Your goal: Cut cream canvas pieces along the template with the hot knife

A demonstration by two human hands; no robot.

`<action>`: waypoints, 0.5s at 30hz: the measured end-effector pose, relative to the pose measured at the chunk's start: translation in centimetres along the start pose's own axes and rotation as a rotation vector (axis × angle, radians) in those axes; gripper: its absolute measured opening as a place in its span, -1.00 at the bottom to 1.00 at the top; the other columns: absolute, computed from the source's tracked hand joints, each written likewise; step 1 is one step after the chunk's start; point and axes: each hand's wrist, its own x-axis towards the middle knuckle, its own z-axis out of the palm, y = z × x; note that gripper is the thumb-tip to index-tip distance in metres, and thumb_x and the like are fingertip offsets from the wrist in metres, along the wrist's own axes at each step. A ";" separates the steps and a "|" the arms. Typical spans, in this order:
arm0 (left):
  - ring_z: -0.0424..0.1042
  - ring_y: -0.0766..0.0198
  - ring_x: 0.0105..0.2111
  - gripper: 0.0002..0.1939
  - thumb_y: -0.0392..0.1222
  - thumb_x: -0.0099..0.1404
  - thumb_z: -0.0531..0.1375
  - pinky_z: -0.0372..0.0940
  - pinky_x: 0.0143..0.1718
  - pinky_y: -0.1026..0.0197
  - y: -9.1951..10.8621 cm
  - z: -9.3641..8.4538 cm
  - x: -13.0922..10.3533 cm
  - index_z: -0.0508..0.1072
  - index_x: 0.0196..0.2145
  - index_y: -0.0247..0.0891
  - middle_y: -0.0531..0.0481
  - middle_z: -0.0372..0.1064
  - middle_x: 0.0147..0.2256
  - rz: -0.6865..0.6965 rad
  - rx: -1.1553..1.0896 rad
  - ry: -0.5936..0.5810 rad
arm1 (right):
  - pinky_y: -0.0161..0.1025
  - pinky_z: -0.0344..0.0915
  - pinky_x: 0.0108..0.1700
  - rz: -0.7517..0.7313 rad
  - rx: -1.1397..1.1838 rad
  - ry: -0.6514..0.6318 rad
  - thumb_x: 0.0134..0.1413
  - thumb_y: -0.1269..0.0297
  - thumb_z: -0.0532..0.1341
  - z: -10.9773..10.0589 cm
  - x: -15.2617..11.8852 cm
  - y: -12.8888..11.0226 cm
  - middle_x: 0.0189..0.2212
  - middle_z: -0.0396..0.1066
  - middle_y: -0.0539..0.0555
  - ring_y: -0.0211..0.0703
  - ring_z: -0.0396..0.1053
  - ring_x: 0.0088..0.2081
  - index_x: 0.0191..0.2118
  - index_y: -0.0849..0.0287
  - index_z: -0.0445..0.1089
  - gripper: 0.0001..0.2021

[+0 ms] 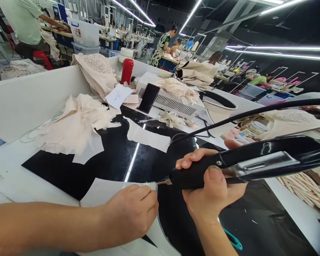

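Note:
My right hand (213,185) is wrapped round a black handheld tool (269,156) with a metal lever and a cable above it. The tool's narrow tip points left and meets the edge of a white sheet piece (104,190). Beside that tip, my left hand (134,211) is closed on the sheet's edge, its fingers pressed together. The sheet lies over a glossy black surface (114,156). Farther back on the black surface rests a curved white piece (149,136).
Pale fabric pieces (80,122) are heaped at the left. Behind are a phone (148,98), a red bottle (127,71) and a white vented box (170,96). A teal-handled item (233,240) lies lower right. People sit and stand in the background.

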 end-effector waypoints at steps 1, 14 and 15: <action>0.48 0.16 -0.20 -0.90 -0.38 0.48 0.17 0.40 -0.24 0.16 0.0 -0.2 0.0 0.50 -0.20 -0.35 -0.18 0.52 -0.19 -0.013 -0.002 -0.001 | -0.28 0.41 -0.55 -0.001 -0.005 -0.001 0.04 0.12 0.50 0.0 0.0 0.0 -0.45 0.46 -0.15 -0.26 0.42 -0.57 -0.03 0.00 0.39 -0.58; 0.56 0.14 -0.09 -0.85 -0.44 0.42 0.18 0.45 -0.09 0.20 -0.2 -1.6 0.3 0.57 -0.18 -0.38 -0.20 0.60 -0.05 -0.077 -0.003 0.065 | -0.26 0.45 -0.55 -0.016 0.011 -0.027 0.07 0.12 0.49 -0.4 -0.1 0.4 -0.43 0.48 -0.14 -0.24 0.45 -0.56 0.10 -0.01 0.39 -0.50; 0.56 0.14 -0.09 -0.86 -0.43 0.42 0.19 0.46 -0.10 0.19 -0.2 -1.5 0.3 0.57 -0.18 -0.38 -0.21 0.60 -0.05 -0.077 -0.004 0.060 | -0.26 0.45 -0.55 -0.014 0.014 -0.028 0.07 0.13 0.49 -0.3 -0.1 0.4 -0.42 0.48 -0.14 -0.24 0.45 -0.56 0.10 -0.01 0.39 -0.50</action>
